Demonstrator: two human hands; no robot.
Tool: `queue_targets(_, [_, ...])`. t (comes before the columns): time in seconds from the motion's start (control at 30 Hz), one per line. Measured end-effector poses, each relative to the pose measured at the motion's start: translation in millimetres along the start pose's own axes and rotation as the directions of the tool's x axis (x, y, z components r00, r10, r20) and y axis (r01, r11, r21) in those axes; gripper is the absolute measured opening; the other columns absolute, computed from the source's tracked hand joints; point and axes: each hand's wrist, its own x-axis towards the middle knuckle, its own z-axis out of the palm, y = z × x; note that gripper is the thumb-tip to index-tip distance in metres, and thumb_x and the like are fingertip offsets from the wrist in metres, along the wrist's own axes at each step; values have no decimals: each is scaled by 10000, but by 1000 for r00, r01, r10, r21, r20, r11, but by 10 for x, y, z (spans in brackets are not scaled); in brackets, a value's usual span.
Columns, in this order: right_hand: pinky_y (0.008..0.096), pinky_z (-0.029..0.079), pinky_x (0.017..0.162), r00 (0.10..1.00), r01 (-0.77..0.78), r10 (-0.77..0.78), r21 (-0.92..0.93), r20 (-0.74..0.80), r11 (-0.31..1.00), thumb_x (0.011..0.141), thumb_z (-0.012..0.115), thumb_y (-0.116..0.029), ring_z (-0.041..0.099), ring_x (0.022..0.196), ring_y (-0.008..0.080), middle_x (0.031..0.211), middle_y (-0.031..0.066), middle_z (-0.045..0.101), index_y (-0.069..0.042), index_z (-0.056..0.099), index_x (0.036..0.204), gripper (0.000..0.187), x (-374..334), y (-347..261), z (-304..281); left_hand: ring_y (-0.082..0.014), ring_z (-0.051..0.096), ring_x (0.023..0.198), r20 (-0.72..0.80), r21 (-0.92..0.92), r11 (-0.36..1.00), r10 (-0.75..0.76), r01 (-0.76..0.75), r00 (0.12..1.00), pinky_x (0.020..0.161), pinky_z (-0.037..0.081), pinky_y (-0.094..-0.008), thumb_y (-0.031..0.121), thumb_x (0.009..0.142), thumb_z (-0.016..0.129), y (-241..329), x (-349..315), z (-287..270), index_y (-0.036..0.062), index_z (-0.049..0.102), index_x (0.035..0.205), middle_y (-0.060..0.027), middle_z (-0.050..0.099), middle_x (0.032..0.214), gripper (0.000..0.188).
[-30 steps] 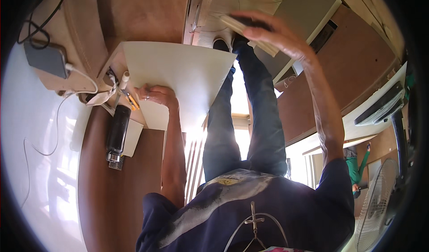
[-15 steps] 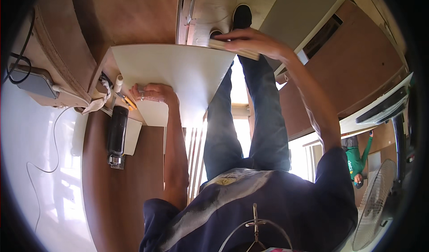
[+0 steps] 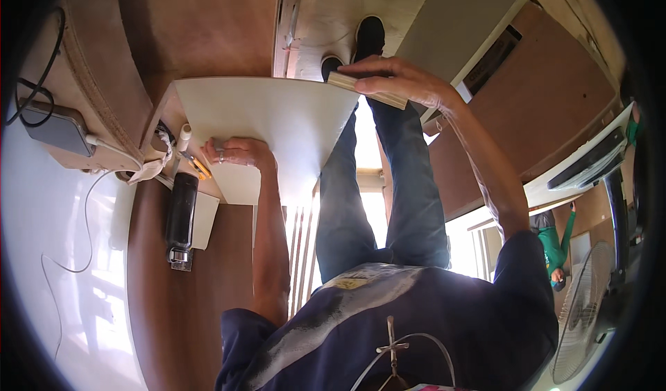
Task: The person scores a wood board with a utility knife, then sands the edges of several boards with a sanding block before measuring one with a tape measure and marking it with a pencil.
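At twelve o'clock of the view — right hand (image 3: 399, 82) closed over a pale wooden block (image 3: 366, 90), pressed to the far edge of a white panel (image 3: 270, 124). Left hand (image 3: 239, 151) at nine o'clock of the panel, fingers curled on its near edge; whether it grips cannot be told. Step judged: sanding the edge; next stroke calls for steady bracing. Dark bottle (image 3: 180, 214) at eight o'clock, grey power pack (image 3: 55, 131) beyond. No labels legible.

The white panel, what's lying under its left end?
Under the left end of the white panel a smaller white board pokes out, beside a black bottle. The left hand presses there. How far the board extends beneath is hidden.
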Motion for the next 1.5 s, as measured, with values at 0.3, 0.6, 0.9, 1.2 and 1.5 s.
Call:
queue_targets(0.3, [340, 409, 1113, 988, 137, -138, 12, 63, 990, 872, 642, -636, 589, 1275, 307, 1378, 162, 643, -93, 637, 1399, 756, 494, 61, -1, -371, 444, 1194, -13, -18, 999, -45, 44, 999, 1001, 390, -529, 35, 970, 318, 104, 2, -109, 39, 429, 1275, -205, 401, 1311, 325])
queue_targets(0.6, [338, 421, 1076, 999, 38, -39, 36, 28, 999, 899, 661, -570, 576, 1268, 289, 1347, 175, 651, -96, 646, 1390, 682, 556, -37, 187, -413, 437, 1261, 27, -46, 998, -44, 46, 999, 1041, 388, -543, 45, 974, 321, 138, -18, -58, 19, 414, 1302, -251, 380, 1376, 342])
queue_targets(0.9, [328, 419, 1083, 996, 63, -71, 157, 48, 986, 913, 670, -517, 581, 1259, 262, 1322, 159, 663, -59, 640, 1386, 659, 674, 36, 266, -403, 442, 1267, 25, 6, 999, -46, 46, 999, 1047, 385, -535, 35, 974, 325, 122, -14, -55, 20, 404, 1309, -239, 391, 1358, 344])
queue_targets(1.2, [315, 452, 1035, 993, 88, -89, -8, -74, 996, 894, 691, -540, 602, 1214, 242, 1307, 132, 663, -92, 660, 1372, 656, 204, 37, 162, -377, 450, 1195, -29, 18, 1000, -1, 1, 1000, 989, 399, -526, 39, 976, 325, 52, 8, -107, 42, 419, 1294, -199, 389, 1319, 332])
queue_targets(1.5, [317, 450, 1039, 991, 135, -130, 318, -38, 938, 917, 687, -493, 592, 1215, 208, 1324, 107, 662, -112, 648, 1392, 610, 87, 162, 140, -383, 462, 1194, -15, 31, 999, 13, -13, 1000, 986, 403, -532, 82, 982, 328, 11, 6, -155, 40, 420, 1304, -205, 381, 1344, 337])
